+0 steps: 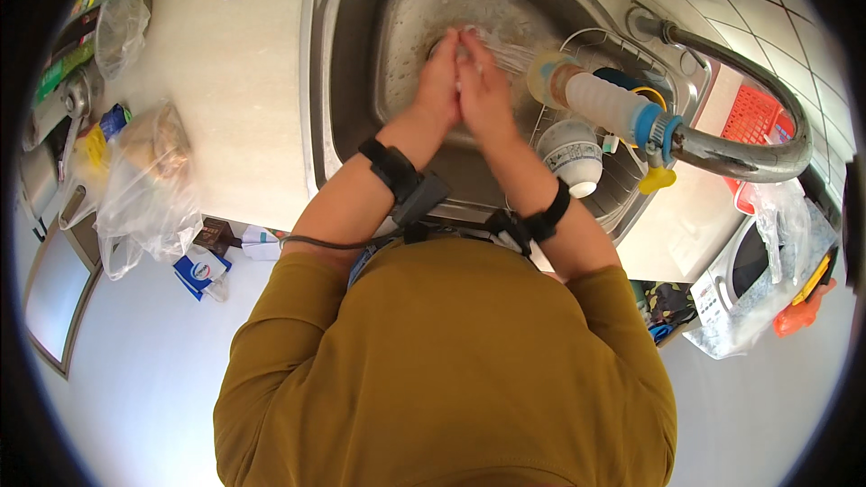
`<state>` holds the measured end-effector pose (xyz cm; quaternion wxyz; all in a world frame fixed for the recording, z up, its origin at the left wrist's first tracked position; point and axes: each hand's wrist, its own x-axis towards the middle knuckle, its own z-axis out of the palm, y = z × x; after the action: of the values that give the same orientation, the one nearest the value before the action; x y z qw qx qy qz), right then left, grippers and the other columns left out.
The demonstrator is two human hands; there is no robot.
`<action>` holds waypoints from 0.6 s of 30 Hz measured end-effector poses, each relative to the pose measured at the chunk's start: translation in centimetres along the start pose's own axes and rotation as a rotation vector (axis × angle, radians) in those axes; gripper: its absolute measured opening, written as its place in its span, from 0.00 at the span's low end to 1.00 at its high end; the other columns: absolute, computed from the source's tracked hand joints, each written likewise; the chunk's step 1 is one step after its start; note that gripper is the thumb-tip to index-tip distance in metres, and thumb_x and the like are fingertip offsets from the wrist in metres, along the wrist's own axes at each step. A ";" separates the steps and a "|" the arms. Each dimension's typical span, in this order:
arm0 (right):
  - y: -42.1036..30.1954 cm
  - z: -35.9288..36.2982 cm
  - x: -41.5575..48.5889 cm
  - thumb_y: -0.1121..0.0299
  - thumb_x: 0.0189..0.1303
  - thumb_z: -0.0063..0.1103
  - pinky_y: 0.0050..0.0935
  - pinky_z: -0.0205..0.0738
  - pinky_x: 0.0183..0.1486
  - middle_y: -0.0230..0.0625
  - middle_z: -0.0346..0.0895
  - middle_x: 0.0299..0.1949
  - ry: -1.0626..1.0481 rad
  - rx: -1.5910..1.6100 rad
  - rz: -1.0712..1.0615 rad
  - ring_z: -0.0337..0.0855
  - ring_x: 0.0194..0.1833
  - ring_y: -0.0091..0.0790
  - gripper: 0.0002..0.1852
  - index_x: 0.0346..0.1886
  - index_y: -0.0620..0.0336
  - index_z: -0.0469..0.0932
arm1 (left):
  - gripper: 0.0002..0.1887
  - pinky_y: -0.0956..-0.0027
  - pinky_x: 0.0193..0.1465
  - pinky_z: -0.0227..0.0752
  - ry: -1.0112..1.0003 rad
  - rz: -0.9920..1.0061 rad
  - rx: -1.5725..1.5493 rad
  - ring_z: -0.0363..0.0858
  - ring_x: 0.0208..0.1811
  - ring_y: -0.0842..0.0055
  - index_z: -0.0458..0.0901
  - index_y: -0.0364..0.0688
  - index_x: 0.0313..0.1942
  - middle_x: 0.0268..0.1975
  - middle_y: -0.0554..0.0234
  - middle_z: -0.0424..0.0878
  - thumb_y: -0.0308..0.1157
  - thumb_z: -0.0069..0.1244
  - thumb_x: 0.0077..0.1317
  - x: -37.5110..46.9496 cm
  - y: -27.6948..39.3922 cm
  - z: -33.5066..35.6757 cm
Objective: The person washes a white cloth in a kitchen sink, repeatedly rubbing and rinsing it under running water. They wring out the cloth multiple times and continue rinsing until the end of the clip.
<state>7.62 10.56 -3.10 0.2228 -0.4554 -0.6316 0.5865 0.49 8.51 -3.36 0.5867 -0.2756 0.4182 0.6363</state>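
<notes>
My left hand (436, 84) and my right hand (485, 91) meet over the stainless steel sink (358, 67), with fingertips together and palms turned towards each other. Running water (511, 54) sprays from the tap's extension nozzle (551, 78) onto my fingers. Some white, either foam or water, shows between the hands. Whether anything lies between the palms is hidden. Just right of my right forearm, an upturned white bowl with a blue pattern (572, 152) rests on a wire dish rack (609, 47).
The curved metal tap (758, 155) arches over the sink's right side, with a yellow clamp key (656, 179) below its hose joint. A red plastic basket (751, 111) stands on the right counter. On the left counter are a clear plastic bag (152, 176) and other packages.
</notes>
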 end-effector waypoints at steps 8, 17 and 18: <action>0.6 -1.7 2.9 0.64 0.65 0.40 0.28 0.48 0.65 0.47 0.56 0.65 -0.109 0.128 0.201 0.54 0.66 0.39 0.23 0.60 0.66 0.63 | 0.18 0.69 0.51 0.65 -0.171 0.093 0.150 0.71 0.48 0.76 0.69 0.41 0.54 0.50 0.65 0.74 0.38 0.37 0.68 -1.1 -1.6 0.6; -1.1 -0.3 0.3 0.66 0.65 0.38 0.28 0.54 0.62 0.44 0.62 0.61 0.039 0.071 -0.052 0.62 0.61 0.38 0.22 0.60 0.66 0.63 | 0.18 0.68 0.58 0.63 -0.097 0.047 0.072 0.70 0.55 0.72 0.68 0.39 0.54 0.54 0.62 0.72 0.38 0.34 0.70 1.3 -0.1 0.8; -1.1 -0.7 1.0 0.66 0.65 0.38 0.28 0.53 0.62 0.44 0.62 0.62 0.031 0.089 0.009 0.62 0.62 0.38 0.22 0.61 0.65 0.62 | 0.18 0.69 0.59 0.62 -0.169 0.106 0.084 0.68 0.56 0.73 0.66 0.40 0.56 0.56 0.62 0.71 0.37 0.35 0.69 0.8 -0.7 0.9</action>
<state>7.36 11.94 -2.11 0.2498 -0.4570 -0.5994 0.6078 1.22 9.60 -3.73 0.5966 -0.1736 0.4073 0.6693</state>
